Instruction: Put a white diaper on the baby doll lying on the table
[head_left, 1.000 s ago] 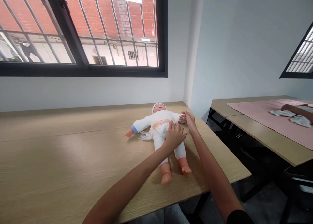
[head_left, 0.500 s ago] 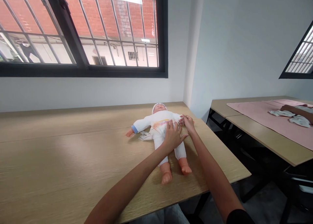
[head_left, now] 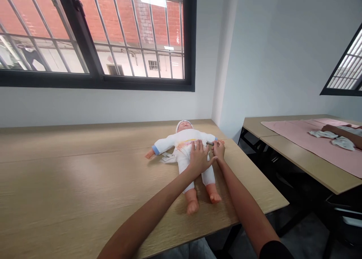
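Observation:
A baby doll (head_left: pixel 173 140) in a white suit with blue cuffs and a white cap lies face up on the table, its bare feet toward me. Around its middle is what looks like a white diaper (head_left: pixel 183 147) with an orange and yellow print. One white flap (head_left: pixel 169 158) of it sticks out on the left side. My left hand (head_left: pixel 200 157) lies flat across the doll's belly, fingers spread. By the doll's right-hand cuff, my right hand (head_left: pixel 218 150) has its fingers closed. A small dark strip shows beside its fingertips; what it grips is too small to make out.
The wooden table (head_left: pixel 85 183) has its right edge close to my right forearm. Across a gap stands another table with a pink cloth (head_left: pixel 299 132), where another person's arm (head_left: pixel 343 132) rests near small white patterned cloth pieces (head_left: pixel 343 142). A barred window is ahead.
My right hand has moved slightly right and down, away from the doll's belly, and its fingers have curled closed. My left hand stays on the belly.

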The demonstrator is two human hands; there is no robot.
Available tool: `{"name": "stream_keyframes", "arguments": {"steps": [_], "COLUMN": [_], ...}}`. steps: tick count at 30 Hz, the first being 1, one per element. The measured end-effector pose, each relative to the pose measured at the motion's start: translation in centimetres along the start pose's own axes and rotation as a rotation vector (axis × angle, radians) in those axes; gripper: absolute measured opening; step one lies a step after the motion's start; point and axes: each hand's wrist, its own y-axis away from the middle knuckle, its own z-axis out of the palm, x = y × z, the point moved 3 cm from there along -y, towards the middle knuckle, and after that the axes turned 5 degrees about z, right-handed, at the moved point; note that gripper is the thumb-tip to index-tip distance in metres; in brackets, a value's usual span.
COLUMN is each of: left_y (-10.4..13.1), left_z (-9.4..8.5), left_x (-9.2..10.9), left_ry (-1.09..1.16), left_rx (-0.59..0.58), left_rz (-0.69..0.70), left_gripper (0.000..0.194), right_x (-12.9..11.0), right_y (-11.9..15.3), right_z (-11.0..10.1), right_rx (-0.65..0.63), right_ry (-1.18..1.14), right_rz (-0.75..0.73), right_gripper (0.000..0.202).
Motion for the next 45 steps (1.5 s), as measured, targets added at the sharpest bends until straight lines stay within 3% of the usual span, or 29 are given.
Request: {"name": "stream_keyframes", "arguments": {"steps": [4, 6, 10, 12, 17, 22, 35, 45], "left_y": [0.0, 0.0, 0.0, 0.0, 0.0, 0.2, 0.3, 0.4], "left_z": [0.0, 0.1, 0.3, 0.4, 0.5, 0.6, 0.4, 0.6], "left_x": [0.0, 0.0, 0.0, -0.1, -0.1, -0.1, -0.3, -0.6], "left_ry": [-0.003, 0.004, 0.015, 0.014, 0.041, 0.058, 0.014, 0.014], "left_rx": [-0.008, -0.007, 0.004, 0.011, 0.032, 0.057, 0.049, 0.074], "left_rz": [0.007, 0.012, 0.008, 0.006, 0.002, -0.001, 0.014, 0.030], "left_gripper": [0.067, 0.065, 0.061, 0.059, 0.053, 0.051, 0.050, 0.048], "right_x": [0.1, 0.0, -0.8, -0.6, 1.0, 1.3, 1.5, 1.0], "right_y": [0.2, 0.1, -0.5, -1.2, -3.1, -3.3, -3.8, -3.4], "right_z": [0.3, 0.2, -1.9, -3.0, -3.9, -3.8, -4.2, -3.6], "right_rx": [-0.016, 0.035, 0.410, 0.493, 0.283, 0.169, 0.258, 0.183], "right_ry": [0.039, 0.077, 0.172, 0.209, 0.199, 0.168, 0.120, 0.175], "right_rz": [0.047, 0.028, -0.120, -0.131, 0.012, -0.049, 0.018, -0.032], "right_gripper": [0.022, 0.021, 0.026, 0.036, 0.051, 0.031, 0.025, 0.026]}}
